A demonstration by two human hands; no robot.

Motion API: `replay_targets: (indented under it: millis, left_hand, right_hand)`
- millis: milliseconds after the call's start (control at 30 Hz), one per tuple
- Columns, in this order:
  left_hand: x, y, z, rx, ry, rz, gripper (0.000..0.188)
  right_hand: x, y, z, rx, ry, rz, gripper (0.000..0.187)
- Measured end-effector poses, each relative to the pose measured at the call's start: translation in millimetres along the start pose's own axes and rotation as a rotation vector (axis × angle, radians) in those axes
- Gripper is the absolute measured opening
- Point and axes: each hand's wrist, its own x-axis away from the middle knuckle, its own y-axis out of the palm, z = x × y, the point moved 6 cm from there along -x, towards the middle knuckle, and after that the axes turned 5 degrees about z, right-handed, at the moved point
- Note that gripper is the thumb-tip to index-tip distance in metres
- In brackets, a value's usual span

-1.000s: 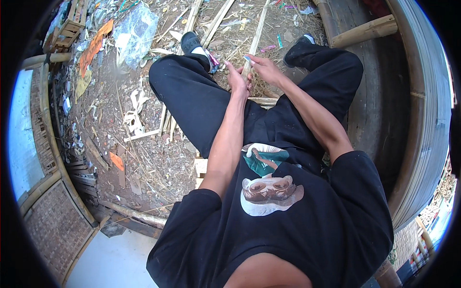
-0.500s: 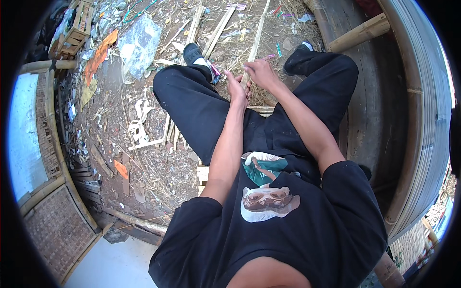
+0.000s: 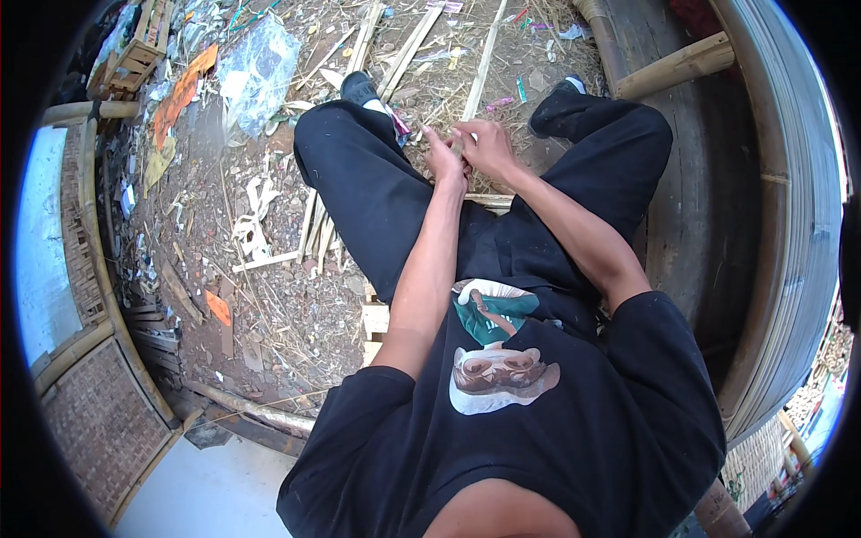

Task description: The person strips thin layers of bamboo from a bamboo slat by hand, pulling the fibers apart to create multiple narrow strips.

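Observation:
A long pale bamboo strip [image 3: 485, 67] runs away from me, its near end in my hands between my bent knees. My left hand [image 3: 444, 161] is closed around that near end, thumb pointing up along it. Right beside it, my right hand [image 3: 491, 148] pinches the same strip, fingertips close to the left thumb. The fingers cover most of the near end, so I cannot make out whether anything else is held there.
More split bamboo strips [image 3: 411, 52] lie ahead, with others by my left knee. A clear plastic bag [image 3: 262, 76], orange scraps [image 3: 186, 94] and litter cover the ground. A wooden crate [image 3: 136, 56] stands far left. On the right are a bamboo pole [image 3: 677, 67] and dark boards [image 3: 686, 197].
My right hand has shifted slightly down and its fingers now curl over the strip beside the left thumb. My left hand has barely moved. The view has tilted a little.

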Motion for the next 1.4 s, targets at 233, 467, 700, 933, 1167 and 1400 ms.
replay_targets:
  millis: [233, 467, 700, 933, 1167, 1400]
  left_hand:
    - [1, 9, 1, 0.13, -0.117, -0.162, 0.091]
    - [12, 10, 8, 0.07, -0.083, -0.211, 0.086]
    - [13, 11, 10, -0.017, -0.013, -0.265, 0.083]
    - [13, 9, 8, -0.064, 0.022, -0.156, 0.082]
    - [12, -3, 19, -0.361, 0.323, 0.12, 0.088]
    - [21, -3, 29, -0.307, 0.368, 0.173, 0.083]
  right_hand:
    - [-8, -36, -3, -0.282, 0.317, 0.075, 0.024]
    - [-20, -50, 42, 0.325, 0.256, -0.024, 0.041]
    - [-41, -19, 19, -0.028, 0.14, -0.17, 0.025]
    - [-54, -8, 45, 0.073, -0.028, -0.041, 0.026]
    - [-58, 5, 53, 0.089, -0.046, -0.075, 0.026]
    - [-45, 8, 54, -0.078, 0.084, -0.127, 0.025]
